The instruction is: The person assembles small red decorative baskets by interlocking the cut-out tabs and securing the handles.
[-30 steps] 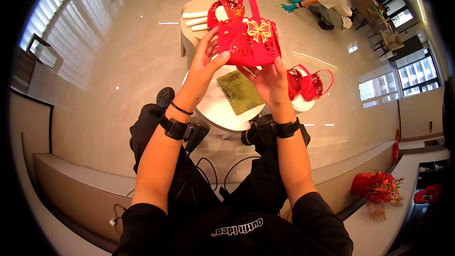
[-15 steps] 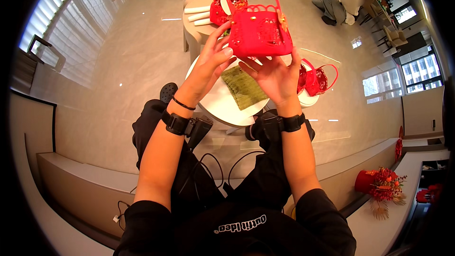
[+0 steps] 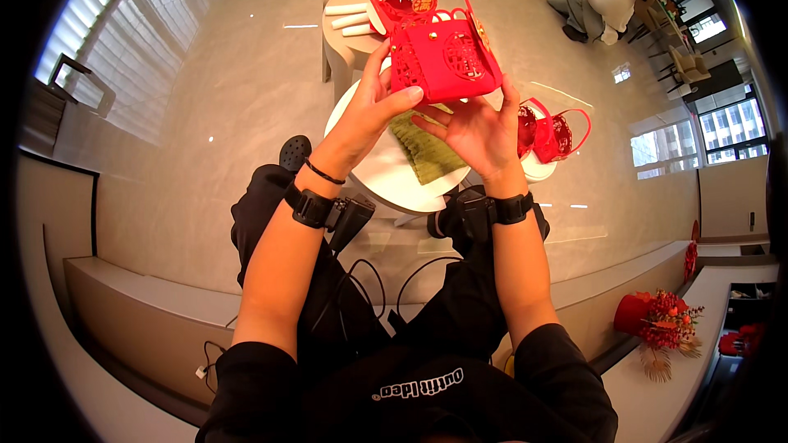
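Between my hands, above a small round white table [image 3: 382, 184], is a red handbag [image 3: 443, 57] with cut-out patterns, a looped handle and a gold charm. My left hand [image 3: 365, 119] grips its left side, thumb along the lower front edge. At the lower right corner, my right hand [image 3: 488, 139] supports it from below, fingers partly spread and some hidden behind the bag. Under the hands, a green textured cloth [image 3: 428, 156] lies on the white table.
Behind the table, a beige stool [image 3: 336, 47] bears white rolls [image 3: 349, 20] and another red cut-out basket [image 3: 402, 0]. More red bags [image 3: 560, 138] stand on a white stool [image 3: 538, 171] to the right. A person [image 3: 607, 0] crouches far right. A red flower pot [image 3: 632, 314] lies near right.
The handbag has tilted, so its cut-out front and left side show more. It has come slightly lower, and both hands have shifted with it.
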### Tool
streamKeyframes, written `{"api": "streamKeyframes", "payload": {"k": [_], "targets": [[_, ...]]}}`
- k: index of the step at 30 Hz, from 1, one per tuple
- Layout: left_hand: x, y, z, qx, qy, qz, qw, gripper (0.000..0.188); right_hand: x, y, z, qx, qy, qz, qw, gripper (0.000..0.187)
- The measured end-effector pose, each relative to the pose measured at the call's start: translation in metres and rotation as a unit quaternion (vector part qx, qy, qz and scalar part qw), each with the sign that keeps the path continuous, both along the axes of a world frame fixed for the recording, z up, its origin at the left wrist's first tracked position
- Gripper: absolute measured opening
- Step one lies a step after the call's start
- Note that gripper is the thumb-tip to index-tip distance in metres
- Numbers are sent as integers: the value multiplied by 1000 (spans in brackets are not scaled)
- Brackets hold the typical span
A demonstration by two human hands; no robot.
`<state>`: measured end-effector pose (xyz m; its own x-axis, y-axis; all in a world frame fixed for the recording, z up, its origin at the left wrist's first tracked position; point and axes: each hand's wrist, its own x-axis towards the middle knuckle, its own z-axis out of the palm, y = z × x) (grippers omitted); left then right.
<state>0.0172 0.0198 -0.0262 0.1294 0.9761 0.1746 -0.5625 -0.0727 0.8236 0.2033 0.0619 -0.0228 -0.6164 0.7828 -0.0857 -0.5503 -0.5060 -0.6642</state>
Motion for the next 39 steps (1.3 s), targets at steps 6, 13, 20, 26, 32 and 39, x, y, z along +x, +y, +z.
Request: {"api": "streamKeyframes", "payload": {"k": [6,13,20,26,32,39], "targets": [[1,2,-4,-2,-18,15,1000,95,0,-2,2,17,-32,1,999,85],[0,5,-4,7,32,88,996,88,1,8,-12,155,-178,-119,964,72],[3,13,-18,46,132,156,978,105,-10,0,-11,360,-217,-192,887,70],[11,16,-23,50,152,169,972,105,-10,0,-11,338,-227,-207,890,72],[18,18,-28,46,124,161,978,100,-6,4,-13,327,-245,-208,889,69],[14,19,-26,31,125,155,980,96,-10,4,-13,336,-256,-201,884,69]]}}
